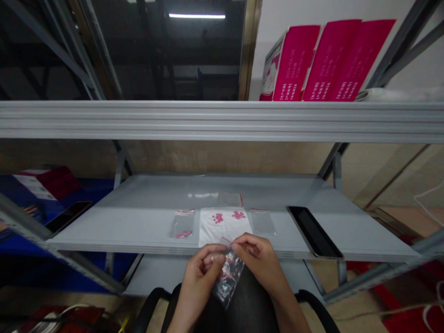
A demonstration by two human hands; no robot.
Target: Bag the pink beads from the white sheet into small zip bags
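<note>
My left hand and my right hand both pinch the top edge of a small clear zip bag that hangs between them, just in front of the grey shelf. Small pink pieces show inside the bag. On the shelf beyond my hands lies a white sheet with two little heaps of pink beads. A clear bag with pink beads at its bottom lies left of the sheet. Another flat clear bag lies to the right, and one more behind.
A black phone or tablet lies on the shelf's right side. Pink cartons stand on the upper shelf at right. A blue surface with a dark tablet is at left. Black chair arms flank my lap.
</note>
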